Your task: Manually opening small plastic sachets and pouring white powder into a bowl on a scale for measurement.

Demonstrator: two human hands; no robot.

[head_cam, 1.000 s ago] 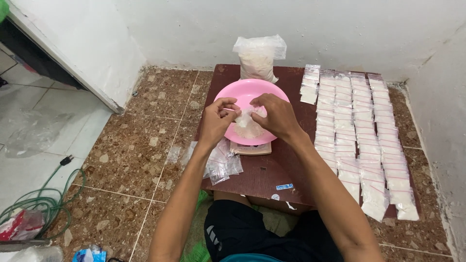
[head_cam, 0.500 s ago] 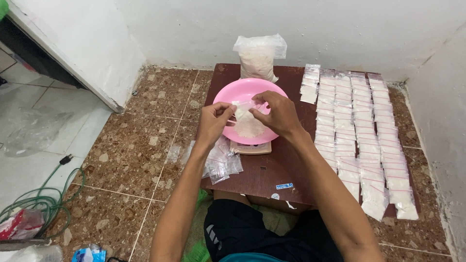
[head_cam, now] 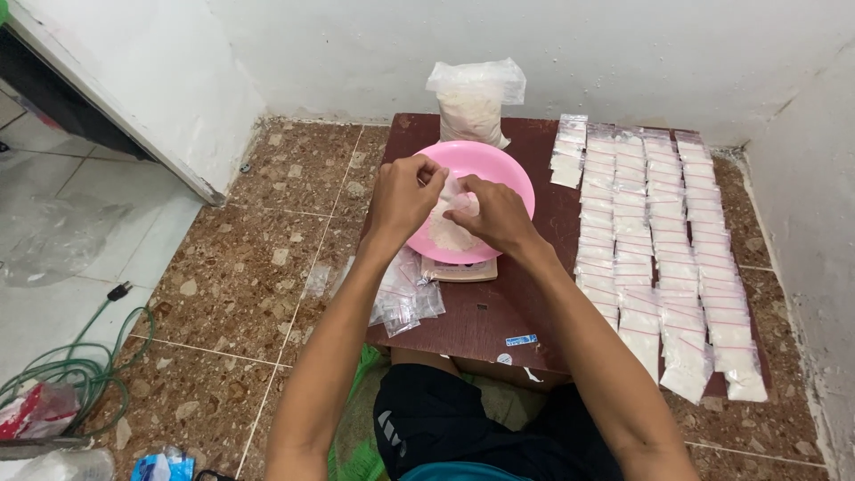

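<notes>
Both my hands are raised over a pink plastic bowl (head_cam: pixel 499 169) that stands on a small scale (head_cam: pixel 461 270) on a low dark wooden board (head_cam: pixel 485 312). My left hand (head_cam: pixel 403 194) and my right hand (head_cam: pixel 492 214) pinch a small clear plastic bag (head_cam: pixel 452 198) between them, one at each side of its top. White powder (head_cam: pixel 445 237) lies in the bowl under the bag. A pile of empty small clear bags (head_cam: pixel 405 294) lies at the board's left edge, just below my left wrist.
A large clear bag of white powder (head_cam: pixel 472 102) stands behind the bowl by the wall. Several rows of filled small bags (head_cam: pixel 663 240) cover the board's right side. Green hose (head_cam: pixel 62 370) and litter lie on the floor at left.
My hands have lifted the small bag a little higher above the bowl and drawn closer together at its top. Nothing else has moved.
</notes>
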